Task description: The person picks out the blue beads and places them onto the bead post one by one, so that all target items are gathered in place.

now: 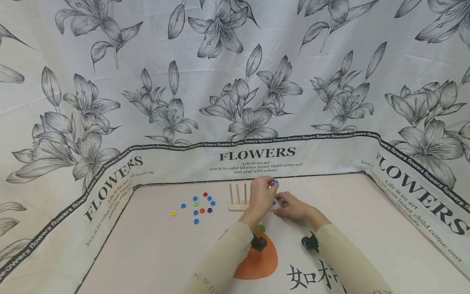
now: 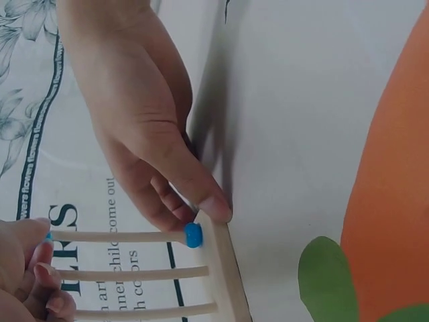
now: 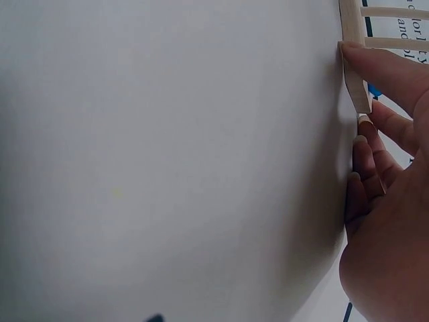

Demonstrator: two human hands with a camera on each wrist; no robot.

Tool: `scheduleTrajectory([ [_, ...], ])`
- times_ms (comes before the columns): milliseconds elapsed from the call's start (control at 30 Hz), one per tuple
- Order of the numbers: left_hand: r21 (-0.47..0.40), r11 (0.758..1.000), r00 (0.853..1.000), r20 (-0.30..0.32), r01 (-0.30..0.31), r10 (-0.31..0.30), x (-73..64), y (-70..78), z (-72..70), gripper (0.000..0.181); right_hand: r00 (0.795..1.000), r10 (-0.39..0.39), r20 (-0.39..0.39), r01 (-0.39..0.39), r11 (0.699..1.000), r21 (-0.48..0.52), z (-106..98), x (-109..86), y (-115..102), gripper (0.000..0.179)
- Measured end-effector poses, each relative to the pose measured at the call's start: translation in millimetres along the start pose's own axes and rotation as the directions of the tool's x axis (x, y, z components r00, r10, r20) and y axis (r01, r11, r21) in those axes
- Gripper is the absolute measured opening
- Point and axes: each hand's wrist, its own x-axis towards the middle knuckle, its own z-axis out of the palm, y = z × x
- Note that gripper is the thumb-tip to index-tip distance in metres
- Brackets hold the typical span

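The left hand [image 1: 261, 196] pinches a blue bead [image 1: 275, 182] at the end peg's [image 2: 120, 237] tip, above a second blue bead [image 2: 194, 235]; the right hand's [image 1: 293, 207] grip, closed on the wooden base [image 1: 236, 207], should brace it while the bead's hole aligns squarely.

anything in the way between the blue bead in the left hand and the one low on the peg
Nothing visible; only bare peg shows between the held bead in the left hand and the lower bead at the base.
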Motion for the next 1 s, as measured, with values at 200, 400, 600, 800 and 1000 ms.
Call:
scheduleTrajectory([
  [200,0.067,0.997,0.999,-0.013,-0.029,0.030,1.2,0.7,3.5,0.014,1.000,-0.005,-0.004,0.005,1.000,-0.001,0,1.0,1,0.059],
  [400,0.130,0.991,1.000,0.001,-0.026,0.026,3.6,-0.8,5.8,0.017,1.000,-0.011,-0.003,0.011,1.000,0.008,0,1.6,1,0.059],
  [600,0.149,0.989,1.000,0.005,-0.026,0.025,4.6,-0.9,6.6,0.019,1.000,-0.006,-0.005,0.006,1.000,-0.007,-2,2.0,0,0.059],
  [800,0.145,0.989,1.000,-0.003,-0.020,0.020,3.8,-1.5,8.2,0.020,1.000,0.005,-0.011,-0.005,1.000,-0.004,-2,3.5,1,0.058],
  [1000,0.189,0.982,1.000,0.021,0.006,-0.010,-1.3,-8.5,14.4,0.017,1.000,0.012,-0.008,-0.012,1.000,-0.024,0,2.5,1,0.061],
])
